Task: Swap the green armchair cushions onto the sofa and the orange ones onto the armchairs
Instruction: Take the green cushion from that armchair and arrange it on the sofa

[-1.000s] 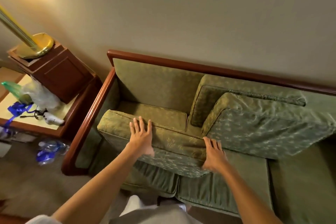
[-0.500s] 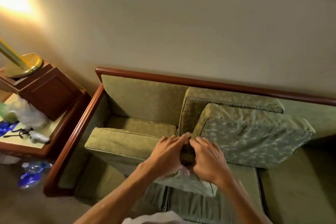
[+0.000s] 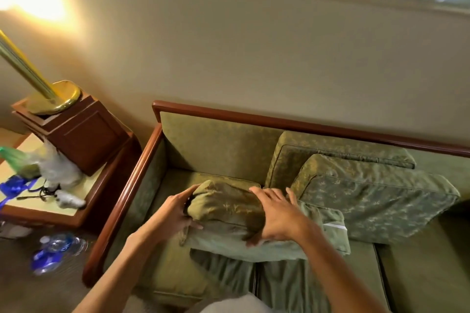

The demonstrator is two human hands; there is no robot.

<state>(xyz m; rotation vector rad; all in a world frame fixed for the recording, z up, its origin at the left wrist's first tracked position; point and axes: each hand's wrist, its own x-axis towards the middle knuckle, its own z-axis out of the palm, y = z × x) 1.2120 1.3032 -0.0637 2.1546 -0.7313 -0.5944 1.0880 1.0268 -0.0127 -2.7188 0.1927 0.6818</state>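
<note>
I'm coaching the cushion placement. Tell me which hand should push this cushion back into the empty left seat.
Probably right. The right hand lies flat across the cushion, near its middle; the left hand only grips its left end beside the armrest.

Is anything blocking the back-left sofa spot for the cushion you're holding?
Nothing visible does. Both the left hand and right hand are on the green cushion; the sofa backrest behind it stands bare.
</note>
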